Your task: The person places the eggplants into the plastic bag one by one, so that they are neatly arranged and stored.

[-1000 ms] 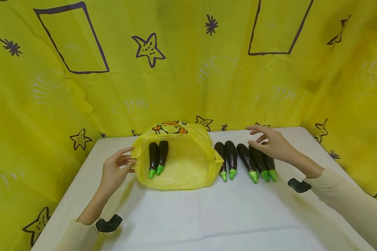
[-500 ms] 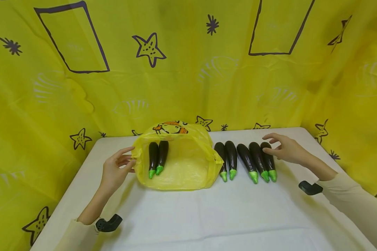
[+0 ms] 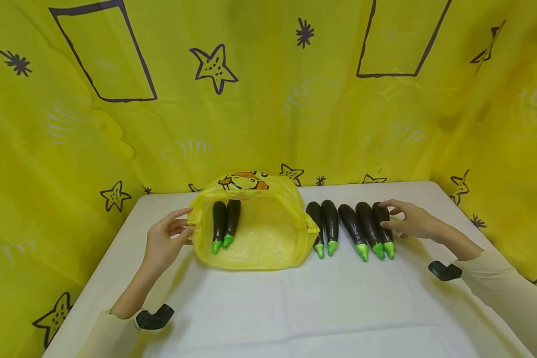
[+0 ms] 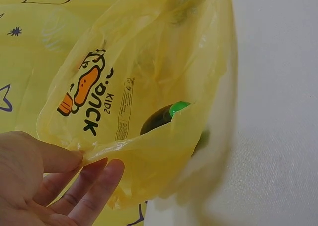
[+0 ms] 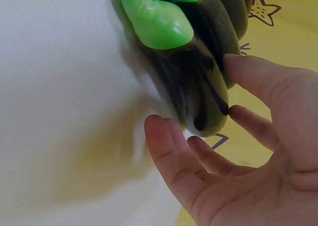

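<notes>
Thumb and forefinger of the left hand (image 3: 163, 243) pinch the thin, crinkled left rim of a translucent yellow plastic bag (image 3: 263, 256), printed with an orange-billed duck and dark lettering. The bag lies with its mouth held wide, rounded on top and flatter below. Two glossy, dark purple-black eggplants (image 3: 219, 221) with bright green stem ends rest inside it, side by side toward its left wall, stems facing the opening.

The right hand (image 3: 411, 221) holds nothing: its thumb and fingers are spread around the smooth, blunt end of the rightmost eggplant (image 5: 186, 82), whose pale green stem is knobbly. I cannot tell whether the fingertips touch its skin. This eggplant belongs to a close group of three, with a pair (image 3: 329, 219) to its left; the bag's edge partly covers one of that pair. All five lie with their stems toward the person.

Beneath everything spreads a white, lightly creased tablecloth (image 3: 295, 303). Behind hangs a rippled yellow curtain (image 3: 250, 124) with dark outlined starfish. Both arms wear soft cream sleeves (image 3: 501, 293).
</notes>
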The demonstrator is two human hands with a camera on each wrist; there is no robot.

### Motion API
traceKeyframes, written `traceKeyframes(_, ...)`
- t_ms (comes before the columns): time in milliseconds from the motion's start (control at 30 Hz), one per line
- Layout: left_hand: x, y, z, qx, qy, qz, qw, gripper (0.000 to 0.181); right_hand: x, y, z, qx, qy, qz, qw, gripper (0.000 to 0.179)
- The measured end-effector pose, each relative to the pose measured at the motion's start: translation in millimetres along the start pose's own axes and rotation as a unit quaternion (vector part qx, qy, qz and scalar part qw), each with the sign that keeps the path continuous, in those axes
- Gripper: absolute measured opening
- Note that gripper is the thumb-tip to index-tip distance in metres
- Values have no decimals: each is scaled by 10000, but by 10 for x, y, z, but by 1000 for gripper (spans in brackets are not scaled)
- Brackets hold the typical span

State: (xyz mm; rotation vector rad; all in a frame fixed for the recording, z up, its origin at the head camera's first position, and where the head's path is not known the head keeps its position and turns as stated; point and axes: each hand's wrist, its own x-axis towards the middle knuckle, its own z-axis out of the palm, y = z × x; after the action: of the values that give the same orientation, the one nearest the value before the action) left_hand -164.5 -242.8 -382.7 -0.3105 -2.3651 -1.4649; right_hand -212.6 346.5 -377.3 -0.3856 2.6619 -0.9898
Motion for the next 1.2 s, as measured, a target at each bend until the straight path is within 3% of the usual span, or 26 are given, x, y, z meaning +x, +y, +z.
traceKeyframes(233, -8, 19, 1, -16, 7, -16, 10000, 46, 23, 20, 20, 143, -69, -217, 9996, 68)
traceKeyframes(533, 7, -2, 3, 38, -18, -3, 10000, 47, 52, 16, 47, 488, -140, -212, 9985, 68)
traceKeyframes(1200, -13, 25, 19, -7, -2, 8, 10000, 43, 27, 5, 68, 618, -92, -197, 9978, 70)
